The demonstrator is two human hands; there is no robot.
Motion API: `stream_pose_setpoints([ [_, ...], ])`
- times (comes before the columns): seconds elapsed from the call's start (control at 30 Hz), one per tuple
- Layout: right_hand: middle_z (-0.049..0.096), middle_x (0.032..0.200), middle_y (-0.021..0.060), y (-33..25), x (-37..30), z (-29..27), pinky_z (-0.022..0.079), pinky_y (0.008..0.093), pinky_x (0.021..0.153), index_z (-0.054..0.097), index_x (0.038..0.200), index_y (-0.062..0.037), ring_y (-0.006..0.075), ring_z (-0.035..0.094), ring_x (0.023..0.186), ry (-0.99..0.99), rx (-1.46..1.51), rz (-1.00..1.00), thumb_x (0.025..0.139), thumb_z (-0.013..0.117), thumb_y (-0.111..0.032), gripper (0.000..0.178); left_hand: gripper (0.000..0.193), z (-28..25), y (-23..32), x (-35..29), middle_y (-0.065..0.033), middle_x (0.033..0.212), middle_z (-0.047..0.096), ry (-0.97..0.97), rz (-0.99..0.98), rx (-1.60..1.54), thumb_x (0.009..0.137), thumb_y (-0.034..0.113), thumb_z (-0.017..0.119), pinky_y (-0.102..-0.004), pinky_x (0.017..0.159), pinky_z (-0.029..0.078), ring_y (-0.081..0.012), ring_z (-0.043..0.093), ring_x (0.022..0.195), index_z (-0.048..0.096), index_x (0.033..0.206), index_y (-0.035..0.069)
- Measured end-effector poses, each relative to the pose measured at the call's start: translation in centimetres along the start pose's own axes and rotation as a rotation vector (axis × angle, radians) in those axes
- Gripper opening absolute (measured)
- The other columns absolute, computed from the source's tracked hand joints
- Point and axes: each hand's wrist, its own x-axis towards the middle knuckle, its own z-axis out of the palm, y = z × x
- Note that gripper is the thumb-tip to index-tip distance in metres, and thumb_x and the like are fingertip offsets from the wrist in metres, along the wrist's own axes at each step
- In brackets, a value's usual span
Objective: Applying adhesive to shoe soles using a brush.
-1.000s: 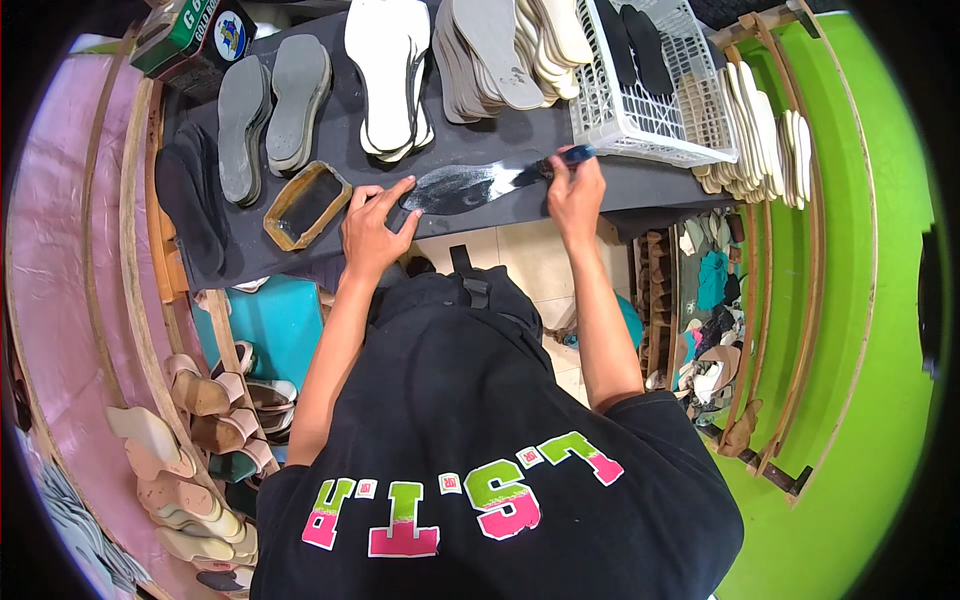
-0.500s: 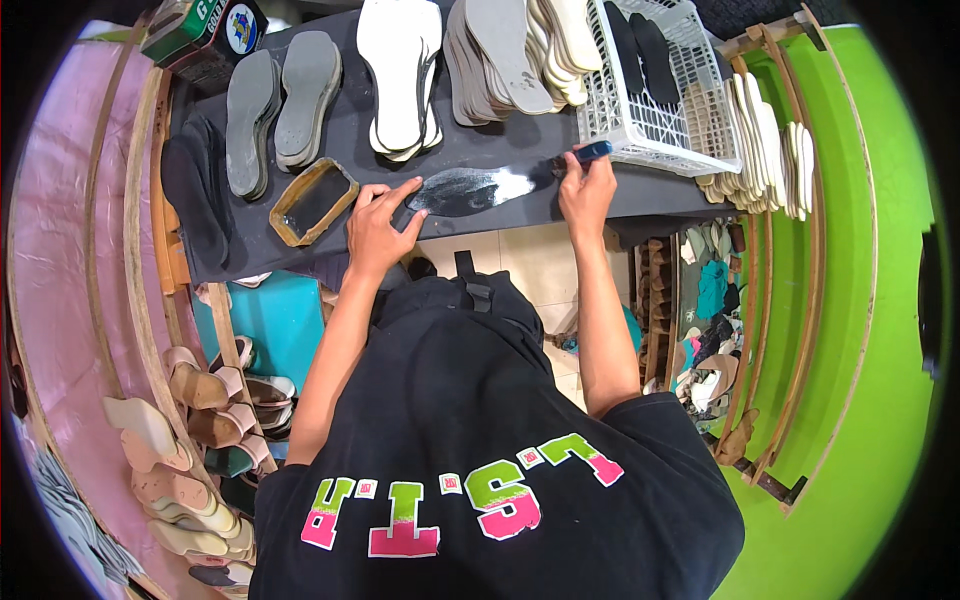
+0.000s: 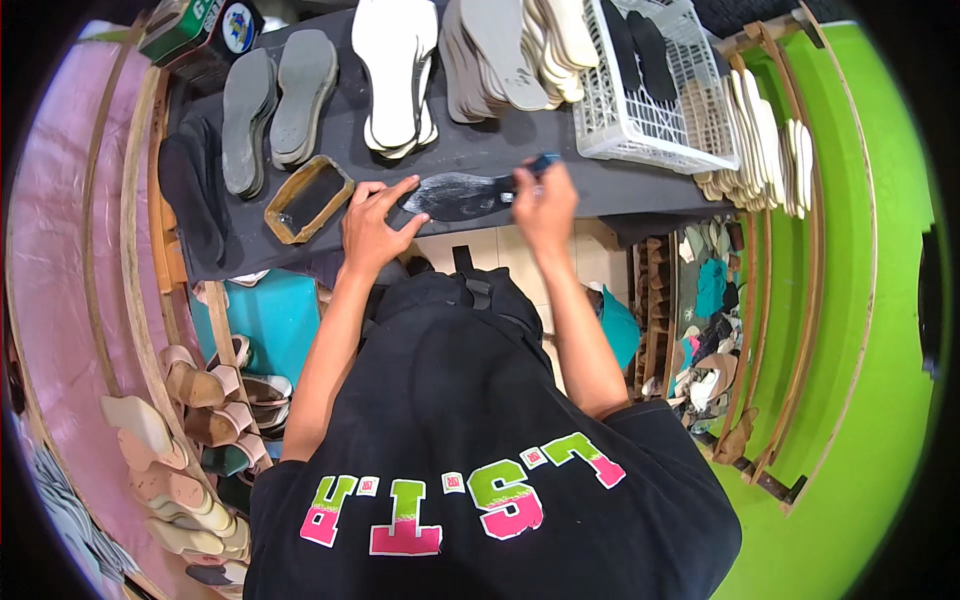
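A black shoe insole (image 3: 455, 196) lies flat near the front edge of the dark-covered table, its surface coated with a wet whitish smear. My left hand (image 3: 377, 222) holds its left end, thumb and forefinger spread on either side of the tip. Closed around a blue-handled brush (image 3: 545, 162), my right hand (image 3: 546, 208) is over the right end of the insole. The hand partly hides the brush head. Beside my left hand is an open brown-rimmed tray (image 3: 310, 200) with a dark inside.
Grey sole stacks (image 3: 305, 97), white soles (image 3: 395, 75) and beige soles (image 3: 560, 45) line the back. A white plastic crate (image 3: 655, 155) holds black insoles at right. Black soles (image 3: 195, 190) and a green can (image 3: 195, 40) are at left. Shoe racks (image 3: 215, 425) stand below left.
My right hand has moved left with the brush, from beyond the insole's right end onto it. The shiny wet patch there has been spread duller. My left hand stays at the tip.
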Motion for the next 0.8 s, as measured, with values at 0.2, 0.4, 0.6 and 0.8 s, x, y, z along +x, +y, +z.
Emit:
stream_pose_setpoints([
  [0.2,0.065,0.093,0.021,0.8,1.1,-0.3,0.053,0.051,0.076,0.062,0.1,0.0021,0.0461,0.066,0.086,0.021,0.045,0.021,0.094,0.071,-0.001,0.012,0.063,0.0,0.1,0.1,0.0032,0.114,0.08,0.001,-0.081,-0.048,0.073,0.026,0.096,-0.0313,0.069,0.055,-0.0168,0.062,0.099,0.079,0.132,0.02],
  [0.4,0.062,0.093,0.0204,0.1,1.1,0.7,0.05,0.052,0.075,0.06,0.1,0.0025,0.0455,0.062,0.086,0.05,0.005,-0.053,0.091,0.073,-0.001,0.016,0.062,0.3,-0.4,-0.1,0.0036,0.114,0.08,-0.018,-0.105,-0.05,0.073,0.025,0.096,-0.031,0.068,0.055,-0.0183,0.062,0.101,0.08,0.132,0.02],
  [0.6,0.071,0.091,0.0198,-0.9,0.8,0.1,0.056,0.0462,0.074,0.068,0.102,0.0013,0.0403,0.072,0.081,-0.128,0.228,0.086,0.093,0.073,-0.001,0.011,0.061,0.3,-0.5,-0.4,0.0029,0.115,0.081,-0.016,-0.109,-0.041,0.073,0.026,0.097,-0.0307,0.069,0.056,-0.0182,0.062,0.102,0.08,0.131,0.02],
  [0.8,0.071,0.093,0.0198,2.5,2.3,-1.6,0.054,0.0437,0.07,0.066,0.101,0.0031,0.0384,0.07,0.078,0.13,0.069,0.217,0.094,0.072,0.0,0.01,0.059,0.1,0.4,0.2,-0.0037,0.1,0.076,0.003,-0.112,-0.093,0.071,0.031,0.096,-0.0376,0.083,0.057,-0.0235,0.065,0.099,0.082,0.128,0.022],
])
